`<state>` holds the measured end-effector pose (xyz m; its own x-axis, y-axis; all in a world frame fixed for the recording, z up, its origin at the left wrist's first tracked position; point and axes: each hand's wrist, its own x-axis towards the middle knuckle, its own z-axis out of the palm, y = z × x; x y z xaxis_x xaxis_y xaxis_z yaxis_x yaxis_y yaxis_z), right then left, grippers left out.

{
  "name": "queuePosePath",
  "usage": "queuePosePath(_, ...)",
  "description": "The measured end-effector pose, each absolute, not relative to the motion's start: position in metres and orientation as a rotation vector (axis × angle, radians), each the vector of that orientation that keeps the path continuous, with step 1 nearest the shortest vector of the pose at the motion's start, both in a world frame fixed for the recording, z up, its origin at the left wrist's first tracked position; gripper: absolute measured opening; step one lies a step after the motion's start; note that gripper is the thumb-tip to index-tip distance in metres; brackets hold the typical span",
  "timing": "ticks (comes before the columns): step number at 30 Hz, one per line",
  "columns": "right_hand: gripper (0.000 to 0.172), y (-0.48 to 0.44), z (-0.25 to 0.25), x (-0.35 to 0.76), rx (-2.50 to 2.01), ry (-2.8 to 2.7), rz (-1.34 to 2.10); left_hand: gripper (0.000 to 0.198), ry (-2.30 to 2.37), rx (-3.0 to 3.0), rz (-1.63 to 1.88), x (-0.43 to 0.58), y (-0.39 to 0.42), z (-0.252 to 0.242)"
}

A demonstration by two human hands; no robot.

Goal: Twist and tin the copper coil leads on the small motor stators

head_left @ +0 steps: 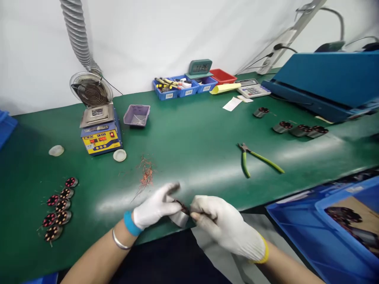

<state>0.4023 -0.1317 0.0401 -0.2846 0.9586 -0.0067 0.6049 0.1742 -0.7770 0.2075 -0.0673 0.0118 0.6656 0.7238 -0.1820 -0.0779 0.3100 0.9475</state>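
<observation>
A metal motor stator (179, 219) with dark copper windings sits at the front edge of the green table. My left hand (154, 208), in a white glove with a blue cuff, is closed around it. My right hand (226, 227), in a white glove with a yellow cuff, pinches at the stator's right side. What lies between its fingertips is hidden. Cutting pliers (244, 148) with green handles rest spread on the table, beyond my right hand. A small heap of copper wire clippings (146, 175) lies beyond my left hand.
At the left are several stators (62, 205) and a solder pot (102, 136) under a hose. A purple tray (136, 115), blue tool bins (186, 88) and a calculator (254, 90) stand farther back. More stators (282, 127) are at the right, above a blue crate (322, 209).
</observation>
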Motion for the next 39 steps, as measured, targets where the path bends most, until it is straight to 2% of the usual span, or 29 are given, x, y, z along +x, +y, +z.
queuePosePath(1, 0.022, -0.130, 0.040, 0.402, -1.497, -2.026, 0.788, 0.047, 0.664, 1.177, 0.469, 0.209, -0.068, 0.010)
queuePosePath(3, 0.021, -0.127, 0.037, 0.402, -1.593, -1.999, 0.703, 0.043, 0.701, 1.365, 0.489, 0.210, -0.071, 0.007)
queuePosePath(5, 0.021, -0.124, 0.034, 0.401, -1.673, -1.800, 0.933, 0.040, 0.729, 1.649, 0.798, 0.212, -0.077, 0.003)
queuePosePath(7, 0.023, -0.121, 0.033, 0.400, -1.636, -1.502, 1.282, 0.059, 0.723, 1.752, 1.118, 0.214, -0.081, -0.003)
queuePosePath(8, 0.025, -0.121, 0.033, 0.399, -1.586, -1.371, 1.405, 0.071, 0.726, 1.671, 1.154, 0.215, -0.082, -0.006)
queuePosePath(10, 0.026, -0.120, 0.034, 0.398, -1.513, -1.248, 1.484, 0.085, 0.762, 1.379, 0.989, 0.218, -0.078, -0.010)
queuePosePath(13, 0.027, -0.120, 0.035, 0.398, -1.518, -1.395, 1.381, 0.075, 0.665, 1.029, 0.457, 0.218, -0.067, -0.006)
queuePosePath(14, 0.027, -0.120, 0.035, 0.399, -1.532, -1.453, 1.359, 0.068, 0.620, 0.960, 0.385, 0.217, -0.065, -0.002)
queuePosePath(16, 0.028, -0.119, 0.033, 0.400, -1.537, -1.459, 1.417, 0.050, 0.533, 0.906, 0.445, 0.211, -0.063, 0.008)
queuePosePath(19, 0.028, -0.117, 0.030, 0.400, -1.492, -1.360, 1.591, 0.030, 0.509, 1.003, 0.844, 0.203, -0.065, 0.019)
queuePosePath(21, 0.024, -0.115, 0.028, 0.401, -1.536, -1.539, 1.482, 0.020, 0.604, 1.211, 0.961, 0.202, -0.066, 0.019)
queuePosePath(22, 0.022, -0.114, 0.026, 0.401, -1.574, -1.700, 1.318, 0.017, 0.673, 1.366, 0.929, 0.203, -0.066, 0.016)
queuePosePath(24, 0.022, -0.113, 0.020, 0.402, -1.586, -2.028, 0.847, 0.053, 0.777, 1.747, 0.748, 0.206, -0.065, 0.006)
queuePosePath(25, 0.023, -0.112, 0.015, 0.402, -1.548, -2.156, 0.600, 0.063, 0.811, 1.925, 0.655, 0.208, -0.065, 0.000)
queuePosePath(27, 0.024, -0.114, 0.005, 0.402, -1.460, -2.335, 0.201, 0.063, 0.876, 2.224, 0.587, 0.212, -0.065, -0.013)
queuePosePath(29, 0.022, -0.120, -0.003, 0.402, -1.449, -2.442, -0.024, 0.065, 0.927, 2.416, 0.612, 0.215, -0.066, -0.023)
queuePosePath(31, 0.019, -0.131, -0.007, 0.403, -1.475, -2.469, -0.072, 0.073, 0.933, 2.474, 0.606, 0.215, -0.066, -0.029)
queuePosePath(35, 0.018, -0.151, 0.002, 0.414, -1.376, -2.282, 0.343, 0.098, 0.781, 2.270, 0.550, 0.210, -0.063, -0.026)
queuePosePath(37, 0.014, -0.151, 0.010, 0.422, -1.370, -2.082, 0.381, 0.106, 0.722, 2.134, 0.544, 0.207, -0.061, -0.021)
queuePosePath(39, 0.030, -0.143, 0.015, 0.426, -1.407, -1.988, 0.191, 0.111, 0.735, 2.033, 0.594, 0.205, -0.062, -0.017)
